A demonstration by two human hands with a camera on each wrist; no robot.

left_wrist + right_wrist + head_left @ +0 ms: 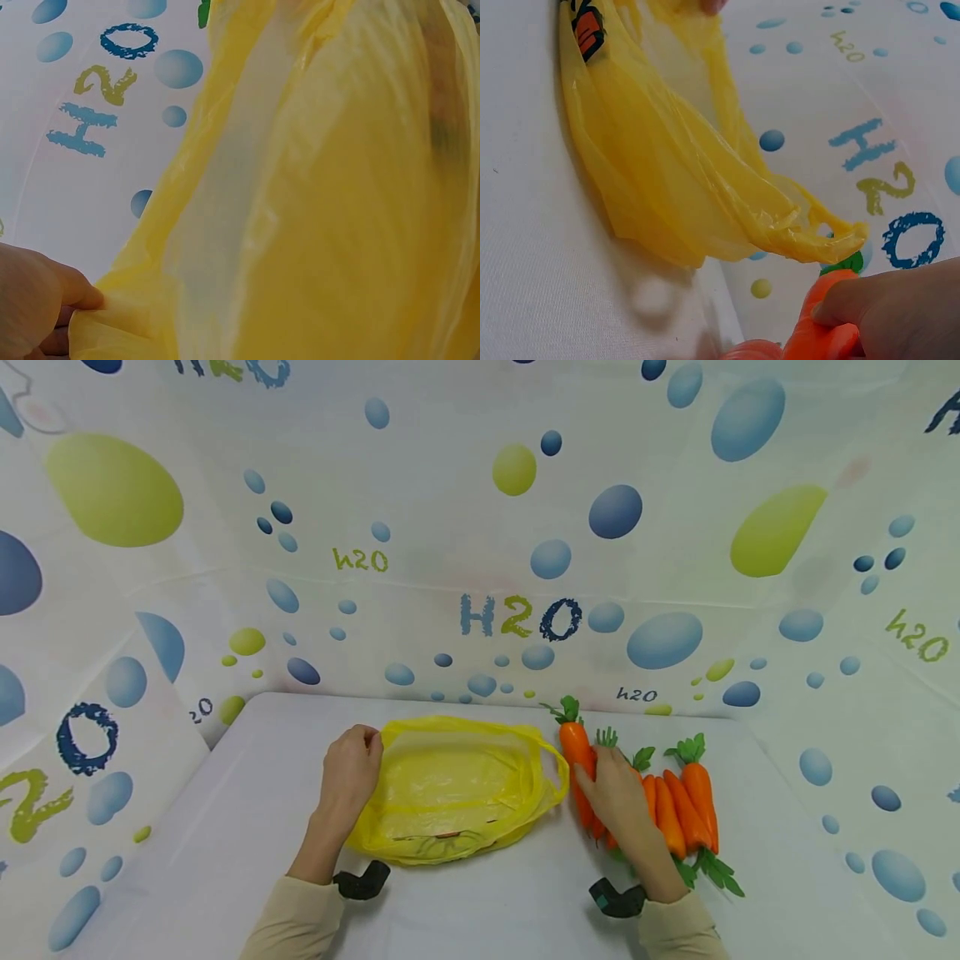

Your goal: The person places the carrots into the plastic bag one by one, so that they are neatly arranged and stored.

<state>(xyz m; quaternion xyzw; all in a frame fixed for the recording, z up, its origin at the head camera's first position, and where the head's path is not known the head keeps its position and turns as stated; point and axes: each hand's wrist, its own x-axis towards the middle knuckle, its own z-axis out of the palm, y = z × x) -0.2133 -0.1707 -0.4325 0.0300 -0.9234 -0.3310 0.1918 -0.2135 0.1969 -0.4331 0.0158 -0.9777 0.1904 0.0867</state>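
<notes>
My left hand pinches the rim of the yellow bag, its fingers closed on the plastic so the mouth stands open just beside them on the surface. My right hand curls its fingers round one carrot, with the other carrots lying right beyond my knuckles. I judge this the loading step: a carrot is gripped, not yet lifted. Next calls for carrying it leftward into the mouth while my left fingers keep the rim raised
</notes>
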